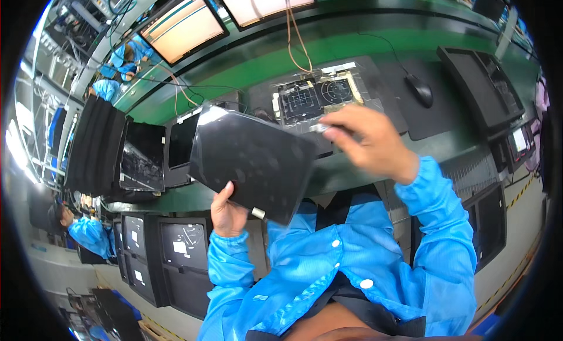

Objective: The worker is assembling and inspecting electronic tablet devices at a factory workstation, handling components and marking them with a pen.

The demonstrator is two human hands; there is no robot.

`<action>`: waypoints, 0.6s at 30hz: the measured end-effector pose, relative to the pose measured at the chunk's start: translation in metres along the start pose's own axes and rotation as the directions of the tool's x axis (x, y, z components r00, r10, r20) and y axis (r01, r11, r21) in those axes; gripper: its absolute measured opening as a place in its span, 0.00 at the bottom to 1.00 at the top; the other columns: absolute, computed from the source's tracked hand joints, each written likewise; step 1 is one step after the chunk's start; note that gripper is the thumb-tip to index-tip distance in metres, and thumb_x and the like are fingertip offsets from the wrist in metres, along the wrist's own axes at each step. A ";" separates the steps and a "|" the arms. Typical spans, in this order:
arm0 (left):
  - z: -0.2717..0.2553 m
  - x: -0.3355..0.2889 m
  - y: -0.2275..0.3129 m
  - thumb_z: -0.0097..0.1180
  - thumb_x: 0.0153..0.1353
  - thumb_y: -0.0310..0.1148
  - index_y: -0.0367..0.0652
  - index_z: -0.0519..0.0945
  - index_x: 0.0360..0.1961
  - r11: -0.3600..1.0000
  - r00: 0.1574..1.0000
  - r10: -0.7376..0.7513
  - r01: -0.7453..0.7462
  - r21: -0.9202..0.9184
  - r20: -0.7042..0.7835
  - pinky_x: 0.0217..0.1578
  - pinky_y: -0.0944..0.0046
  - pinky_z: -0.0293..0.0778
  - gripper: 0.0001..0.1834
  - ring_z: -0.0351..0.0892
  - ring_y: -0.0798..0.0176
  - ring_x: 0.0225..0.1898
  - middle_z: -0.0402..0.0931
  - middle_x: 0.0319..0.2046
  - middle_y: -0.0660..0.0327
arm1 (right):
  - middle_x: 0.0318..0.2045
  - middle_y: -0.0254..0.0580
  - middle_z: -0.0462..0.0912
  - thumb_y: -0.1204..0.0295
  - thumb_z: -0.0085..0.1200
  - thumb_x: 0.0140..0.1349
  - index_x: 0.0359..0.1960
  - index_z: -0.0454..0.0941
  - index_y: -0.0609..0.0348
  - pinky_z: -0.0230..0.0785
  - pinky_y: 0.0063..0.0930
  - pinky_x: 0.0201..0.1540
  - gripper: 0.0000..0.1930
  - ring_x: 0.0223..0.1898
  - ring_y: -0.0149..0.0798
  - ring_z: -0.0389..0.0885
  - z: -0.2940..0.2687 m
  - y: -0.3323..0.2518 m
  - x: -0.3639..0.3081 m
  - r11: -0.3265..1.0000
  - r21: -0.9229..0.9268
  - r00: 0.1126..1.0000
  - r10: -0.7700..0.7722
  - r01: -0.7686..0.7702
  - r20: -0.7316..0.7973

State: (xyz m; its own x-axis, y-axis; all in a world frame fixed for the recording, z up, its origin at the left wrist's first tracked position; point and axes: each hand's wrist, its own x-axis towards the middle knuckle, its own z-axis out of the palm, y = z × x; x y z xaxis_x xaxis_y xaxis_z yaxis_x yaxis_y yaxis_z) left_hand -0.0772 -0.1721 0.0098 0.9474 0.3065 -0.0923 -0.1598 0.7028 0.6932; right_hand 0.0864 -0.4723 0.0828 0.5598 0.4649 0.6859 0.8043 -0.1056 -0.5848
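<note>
My left hand (pixel 229 213) is closed on the lower left edge of a thin black display panel (pixel 252 162), its thumb on the face. The panel is tilted above the bench's front edge. Glossy film seems to cover it, and a small white tab (pixel 258 213) sits at its lower edge. My right hand (pixel 372 144) is beside the panel's upper right, thumb and fingers pinched around a small whitish piece (pixel 320 128), too small and blurred to name. Just beyond that hand, a test fixture (pixel 302 100) with printed line patterns and a circle lies on a dark mat.
A black mouse (pixel 419 90) rests right of the fixture, near a black foam tray (pixel 463 77). Two monitors (pixel 183 27) stand at the back; a cable (pixel 291 36) hangs over the fixture. Left are more panels (pixel 142 156); below, black trays (pixel 182 264). Another person (pixel 91 232) is at far left.
</note>
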 end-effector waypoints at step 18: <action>0.011 -0.022 0.063 0.73 0.62 0.34 0.29 0.86 0.37 0.281 0.844 -0.454 -0.169 0.945 0.287 0.33 0.66 0.74 0.15 0.78 0.72 0.29 0.84 0.25 0.57 | 0.35 0.33 0.81 0.76 0.65 0.54 0.42 0.85 0.54 0.68 0.36 0.43 0.12 0.39 0.40 0.78 -0.010 -0.034 0.005 0.943 0.019 0.854 -0.310 0.333 0.418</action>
State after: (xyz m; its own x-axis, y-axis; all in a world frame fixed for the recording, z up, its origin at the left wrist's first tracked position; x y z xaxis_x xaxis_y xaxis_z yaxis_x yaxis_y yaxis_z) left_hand -0.1046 -0.1414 0.0633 0.9514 -0.2443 -0.1876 0.0564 -0.4606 0.8858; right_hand 0.0640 -0.4751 0.1101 0.1448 0.7973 0.5860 0.9409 0.0723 -0.3308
